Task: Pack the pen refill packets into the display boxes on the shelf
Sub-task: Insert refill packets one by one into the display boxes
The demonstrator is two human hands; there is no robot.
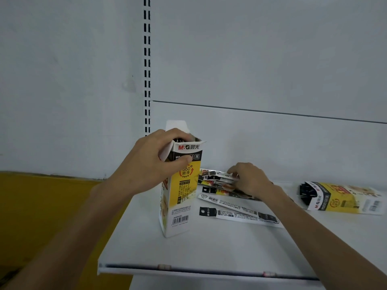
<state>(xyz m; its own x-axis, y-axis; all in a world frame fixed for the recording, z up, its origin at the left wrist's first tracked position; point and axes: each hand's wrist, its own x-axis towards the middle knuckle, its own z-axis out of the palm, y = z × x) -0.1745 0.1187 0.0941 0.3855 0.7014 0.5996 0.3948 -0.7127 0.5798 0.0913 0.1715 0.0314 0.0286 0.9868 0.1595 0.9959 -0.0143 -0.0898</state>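
A tall yellow and white display box (pixel 181 195) stands upright on the white shelf (pixel 209 248), its top flaps open. My left hand (pixel 155 162) grips the box near its top, thumb on the front face. To its right lies a pile of pen refill packets (pixel 217 181). My right hand (pixel 249 178) grips a small stack of them at the back of the pile. Two more flat packets (pixel 236 214) lie loose in front of that hand. A second display box (pixel 343 199) lies on its side at the far right with dark refills showing at its open end.
The shelf's front edge (pixel 209 270) carries a price rail with two small clips. A slotted upright (pixel 147 65) runs up the white back panel behind the box. Yellow floor or surface (pixel 41 216) shows at the lower left beyond the shelf's end.
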